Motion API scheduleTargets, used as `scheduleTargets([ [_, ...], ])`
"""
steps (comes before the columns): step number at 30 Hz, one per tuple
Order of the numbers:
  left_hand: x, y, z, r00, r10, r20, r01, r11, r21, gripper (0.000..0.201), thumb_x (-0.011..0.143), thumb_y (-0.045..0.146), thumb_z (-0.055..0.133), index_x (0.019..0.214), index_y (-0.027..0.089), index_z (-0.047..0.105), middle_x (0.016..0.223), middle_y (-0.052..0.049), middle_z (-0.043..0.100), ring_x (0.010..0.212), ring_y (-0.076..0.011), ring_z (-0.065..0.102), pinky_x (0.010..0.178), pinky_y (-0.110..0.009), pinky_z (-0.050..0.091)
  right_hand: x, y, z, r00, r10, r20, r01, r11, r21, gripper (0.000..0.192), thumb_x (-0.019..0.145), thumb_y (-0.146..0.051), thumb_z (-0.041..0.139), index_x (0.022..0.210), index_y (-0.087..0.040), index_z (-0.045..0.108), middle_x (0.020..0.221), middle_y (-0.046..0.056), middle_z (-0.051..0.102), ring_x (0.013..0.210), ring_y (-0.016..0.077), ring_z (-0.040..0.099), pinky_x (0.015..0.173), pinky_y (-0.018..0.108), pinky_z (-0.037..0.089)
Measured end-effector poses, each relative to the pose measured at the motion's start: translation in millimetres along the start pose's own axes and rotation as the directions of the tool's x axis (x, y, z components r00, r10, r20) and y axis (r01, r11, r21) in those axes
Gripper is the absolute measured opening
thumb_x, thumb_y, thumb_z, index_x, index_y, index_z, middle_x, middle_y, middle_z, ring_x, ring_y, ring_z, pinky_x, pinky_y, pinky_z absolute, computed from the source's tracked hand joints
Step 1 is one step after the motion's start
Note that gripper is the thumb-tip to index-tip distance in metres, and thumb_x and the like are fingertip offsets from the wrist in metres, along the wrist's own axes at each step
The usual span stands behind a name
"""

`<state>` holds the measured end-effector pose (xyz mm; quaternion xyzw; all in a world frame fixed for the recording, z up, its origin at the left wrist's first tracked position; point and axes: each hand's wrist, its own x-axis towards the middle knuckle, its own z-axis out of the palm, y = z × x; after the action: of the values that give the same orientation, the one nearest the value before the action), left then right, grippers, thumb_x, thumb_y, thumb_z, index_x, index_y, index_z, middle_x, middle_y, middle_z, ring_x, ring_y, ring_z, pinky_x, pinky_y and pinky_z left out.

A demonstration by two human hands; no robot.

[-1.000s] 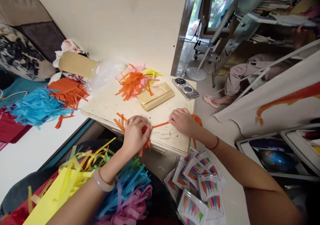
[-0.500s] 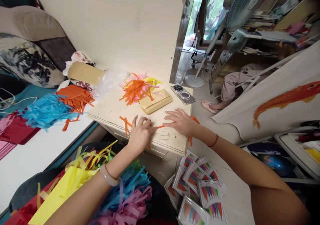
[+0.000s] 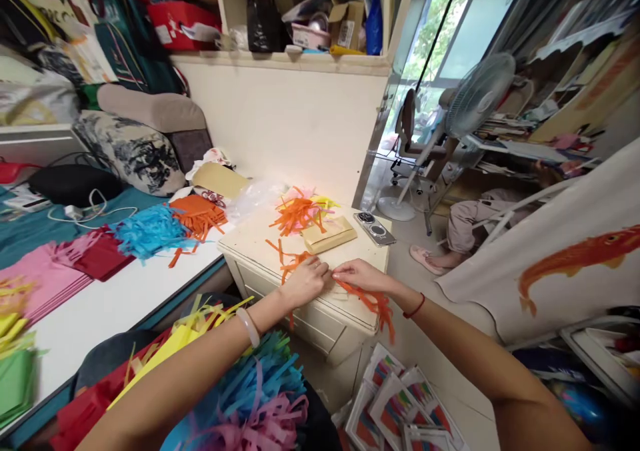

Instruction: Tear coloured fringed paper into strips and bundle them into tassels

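Closer together than before, the left hand and right hand pinch orange paper fringe at the bench's near edge, apparently twisting it; next calls for steady fingertips.

On the cream, rectangular counter with panelled front, centre of the frame: a loose heap of orange, pink and yellow paper strips; rightward, a flat, tan, oblong packet, then a silvery, rectangular phone; nearer the bottom, narrow orange paper fringe, partly overhanging.
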<state>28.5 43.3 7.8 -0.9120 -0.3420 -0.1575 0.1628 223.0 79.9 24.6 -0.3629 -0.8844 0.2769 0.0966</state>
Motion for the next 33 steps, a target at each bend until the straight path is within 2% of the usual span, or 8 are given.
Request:
scheduleTargets([
  [5,-34.1,-7.5,-39.0,0.931,-0.102,-0.350,0.071,0.992,-0.100,0.026,0.094,0.017,0.039,0.098,0.014,0.064,0.080,-0.007,0.068,0.073,-0.0156,0.064,0.076,-0.030,0.050,4.4,-40.8,-5.0,0.977,0.020,0.213,-0.137,0.824,0.550,0.046,0.078,-0.056,0.058,0.074,-0.011,0.069,0.061,0.001,0.060,0.055,0.0108,0.051,0.054,0.022,0.041],
  [10,-55.7,-2.1,-71.2,0.654,-0.514,-0.555,0.327,0.854,-0.405,0.015,0.089,0.022,0.053,0.090,0.018,0.068,0.075,-0.004,0.071,0.063,-0.0118,0.065,0.059,-0.021,0.049,13.9,-98.7,-1.3,0.990,-0.098,-0.101,0.138,0.814,0.564,0.034,0.073,-0.049,0.068,0.073,-0.016,0.071,0.097,0.006,0.066,0.089,0.0175,0.060,0.082,0.030,0.046],
  [14,-64.6,0.5,-82.4,0.514,-0.600,-0.613,0.324,0.797,-0.509,0.013,0.084,0.018,0.057,0.085,0.018,0.070,0.073,-0.004,0.072,0.064,-0.0129,0.066,0.061,-0.022,0.051,24.6,-128.6,5.3,0.983,-0.148,-0.105,0.182,0.796,0.577,0.034,0.072,-0.049,0.069,0.073,-0.016,0.073,0.099,0.008,0.069,0.093,0.0206,0.063,0.084,0.032,0.047],
  [18,-74.1,-5.8,-88.2,0.473,-0.760,-0.446,0.285,0.610,-0.739,0.012,0.080,0.021,0.061,0.082,0.019,0.072,0.075,-0.004,0.072,0.066,-0.0152,0.067,0.063,-0.025,0.052,34.9,-136.3,8.1,0.987,-0.101,-0.128,0.153,0.847,0.510,0.031,0.073,-0.046,0.069,0.074,-0.015,0.074,0.077,0.007,0.073,0.076,0.0202,0.066,0.075,0.031,0.050],
  [21,-79.3,-10.3,-92.0,0.511,-0.846,-0.153,0.090,0.230,-0.969,0.025,0.077,0.028,0.066,0.100,0.019,0.070,0.096,-0.009,0.073,0.086,-0.0204,0.069,0.076,-0.031,0.053,41.5,-137.9,9.8,0.969,-0.150,-0.199,0.223,0.877,0.425,0.024,0.076,-0.039,0.067,0.074,-0.016,0.074,0.079,0.006,0.074,0.080,0.0207,0.067,0.080,0.031,0.050],
  [25,-80.2,-12.5,-88.1,0.560,-0.816,0.142,-0.124,-0.252,-0.960,0.041,0.073,0.039,0.070,0.107,0.015,0.068,0.100,-0.012,0.072,0.095,-0.0229,0.066,0.084,-0.035,0.049,55.0,-136.9,25.6,0.941,-0.187,-0.283,0.289,0.879,0.379,0.017,0.077,-0.033,0.066,0.075,-0.018,0.074,0.082,0.005,0.074,0.081,0.0210,0.069,0.079,0.032,0.051],
  [29,-81.6,-24.9,-74.2,0.432,-0.885,0.173,-0.214,-0.287,-0.934,0.030,0.070,0.044,0.071,0.076,0.015,0.067,0.073,-0.006,0.069,0.081,-0.0199,0.065,0.082,-0.034,0.048,90.6,-129.4,36.5,0.850,-0.371,-0.373,0.452,0.878,0.157,0.010,0.077,-0.027,0.067,0.076,-0.019,0.074,0.092,0.006,0.074,0.092,0.0221,0.067,0.087,0.036,0.049],
  [33,-92.5,-51.7,-66.7,0.283,-0.952,0.114,-0.290,-0.198,-0.936,0.028,0.071,0.039,0.070,0.061,0.016,0.057,0.060,0.000,0.055,0.075,-0.0158,0.061,0.085,-0.033,0.046,163.3,-120.3,11.9,0.913,-0.406,0.048,0.407,0.914,-0.004,0.023,0.085,-0.035,0.061,0.081,-0.015,0.071,0.087,0.003,0.073,0.084,0.0179,0.067,0.081,0.032,0.051],
])
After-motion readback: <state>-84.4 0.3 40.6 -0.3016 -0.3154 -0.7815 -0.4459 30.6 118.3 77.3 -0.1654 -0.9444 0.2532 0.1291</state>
